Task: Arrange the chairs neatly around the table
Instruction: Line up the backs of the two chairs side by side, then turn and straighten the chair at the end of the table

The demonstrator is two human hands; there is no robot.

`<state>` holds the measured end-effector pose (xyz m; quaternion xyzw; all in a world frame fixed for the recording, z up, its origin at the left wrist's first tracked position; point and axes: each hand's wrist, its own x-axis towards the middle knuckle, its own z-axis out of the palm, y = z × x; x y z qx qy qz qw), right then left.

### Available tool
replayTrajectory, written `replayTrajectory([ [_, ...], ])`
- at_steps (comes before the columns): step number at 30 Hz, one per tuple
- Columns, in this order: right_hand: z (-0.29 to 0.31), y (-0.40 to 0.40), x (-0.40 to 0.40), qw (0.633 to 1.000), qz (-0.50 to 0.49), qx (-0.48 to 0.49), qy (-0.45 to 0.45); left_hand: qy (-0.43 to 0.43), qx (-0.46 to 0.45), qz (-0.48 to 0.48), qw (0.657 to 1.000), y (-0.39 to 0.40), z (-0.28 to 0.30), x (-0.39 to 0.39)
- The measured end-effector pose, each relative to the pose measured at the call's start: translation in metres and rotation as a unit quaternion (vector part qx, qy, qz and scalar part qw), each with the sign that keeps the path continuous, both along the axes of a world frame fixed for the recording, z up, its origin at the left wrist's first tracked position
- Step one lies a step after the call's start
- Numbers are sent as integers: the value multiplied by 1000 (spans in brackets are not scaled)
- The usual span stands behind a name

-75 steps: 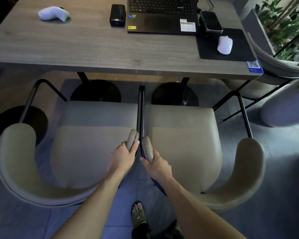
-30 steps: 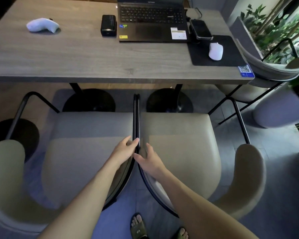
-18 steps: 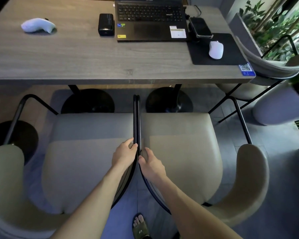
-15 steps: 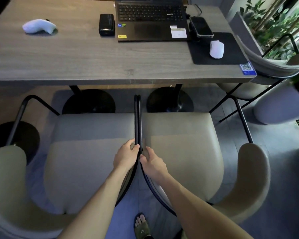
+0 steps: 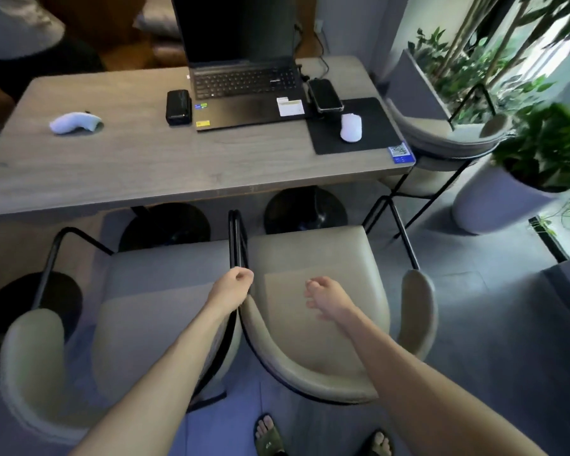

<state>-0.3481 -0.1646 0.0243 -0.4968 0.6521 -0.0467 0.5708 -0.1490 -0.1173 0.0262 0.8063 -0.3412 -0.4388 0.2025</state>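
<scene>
Two beige padded chairs with black metal frames stand side by side at the near edge of the wooden table (image 5: pixel 139 169), their inner armrests touching. My left hand (image 5: pixel 232 286) is curled over the inner armrest of the left chair (image 5: pixel 158 291), where the black rods end. My right hand (image 5: pixel 328 299) hovers over the seat of the right chair (image 5: pixel 313 258), fingers loosely apart and holding nothing. Both seats point toward the table, their front edges near its edge.
A third chair (image 5: pixel 441 139) stands at the table's right end beside potted plants (image 5: pixel 540 149). On the table are a laptop (image 5: pixel 244 80), a phone (image 5: pixel 324 95), a white mouse (image 5: pixel 351 126), a black box (image 5: pixel 178 106) and a white controller (image 5: pixel 74 123). My sandalled feet (image 5: pixel 269 436) are behind the chairs.
My right hand has let go of the right chair's armrest and moved right, over its seat. My view has tilted up, showing more of the table and the laptop screen.
</scene>
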Motion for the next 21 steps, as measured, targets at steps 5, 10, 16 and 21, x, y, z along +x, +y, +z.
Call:
replayTrajectory([
  [5,66,-16,-101,999,22,-22,-28,41,-31,-1,999,-27,55,-78],
  [10,107,-45,-230,997,-7,-36,-67,86,-63,13,994,-53,98,-195],
  [16,147,-79,-372,991,-86,-68,-80,130,-51,23,990,-86,116,-319],
  [21,150,-114,-427,986,-128,-72,-78,146,-64,7,987,-121,129,-375],
])
